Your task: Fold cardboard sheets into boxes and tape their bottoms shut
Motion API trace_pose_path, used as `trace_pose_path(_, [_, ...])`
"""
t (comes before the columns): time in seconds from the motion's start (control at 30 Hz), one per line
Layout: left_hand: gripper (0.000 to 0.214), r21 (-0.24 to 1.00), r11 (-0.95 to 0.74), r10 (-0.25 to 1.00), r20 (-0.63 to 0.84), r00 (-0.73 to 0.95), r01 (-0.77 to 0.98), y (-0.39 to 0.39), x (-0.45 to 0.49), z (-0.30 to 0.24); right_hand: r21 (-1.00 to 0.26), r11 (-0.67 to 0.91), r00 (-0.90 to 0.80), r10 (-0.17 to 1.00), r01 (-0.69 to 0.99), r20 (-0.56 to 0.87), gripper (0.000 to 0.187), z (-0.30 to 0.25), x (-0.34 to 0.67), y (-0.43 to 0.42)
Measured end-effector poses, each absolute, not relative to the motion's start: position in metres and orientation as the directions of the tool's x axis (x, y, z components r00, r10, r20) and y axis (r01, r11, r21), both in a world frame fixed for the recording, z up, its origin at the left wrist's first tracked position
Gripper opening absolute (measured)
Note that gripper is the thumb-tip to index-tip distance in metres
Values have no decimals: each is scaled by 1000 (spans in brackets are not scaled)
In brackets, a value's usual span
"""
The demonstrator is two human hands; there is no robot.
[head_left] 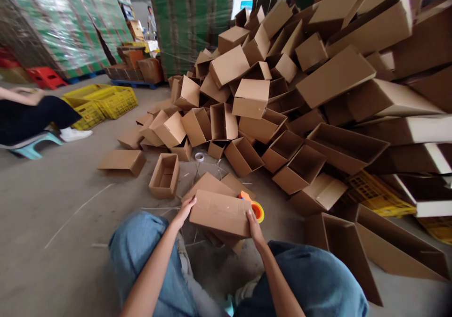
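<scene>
Between my knees is a brown cardboard box (221,213), its taped side facing up. My left hand (185,212) is closed on the box's left end, and my right hand (253,225) grips the right end. Just beyond the right hand shows an orange tape dispenser (257,209) with a yellow-rimmed roll, partly covered by the box. Flattened or open cardboard (210,185) lies behind the held box, and more cardboard shows beneath it.
A high heap of cardboard boxes (261,95) fills the right and back. An open box (164,175) and a white tape roll (199,157) rest on the floor ahead. Yellow crates (116,102) and a seated person (38,112) are at left.
</scene>
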State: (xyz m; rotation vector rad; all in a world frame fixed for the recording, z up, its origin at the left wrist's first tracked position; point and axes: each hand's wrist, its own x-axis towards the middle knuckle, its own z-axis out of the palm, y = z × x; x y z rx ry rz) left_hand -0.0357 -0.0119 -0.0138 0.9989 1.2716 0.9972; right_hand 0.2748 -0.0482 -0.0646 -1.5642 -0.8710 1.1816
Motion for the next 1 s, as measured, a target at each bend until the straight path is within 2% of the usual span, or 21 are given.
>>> trace_pose_path(0.27, [71, 977, 181, 983, -176, -59, 115, -6, -29, -29, -953, -291, 358, 901, 82, -245, 93, -67, 270, -50])
trace_pose_path(0.57, [62, 976, 189, 979, -195, 50, 110, -16, -29, -20, -909, -366, 391, 880, 199, -269, 95, -59, 267, -56])
trace_pose_path(0.77, [56, 976, 147, 987, -155, 37, 159, -14, -28, -19, -875, -440, 390, 856, 202, -340, 95, -45, 266, -58])
trace_pose_path(1.0, [62, 961, 203, 979, -193, -70, 187, -21, -22, -28, -896, -406, 342, 880, 179, -330, 88, -42, 264, -58])
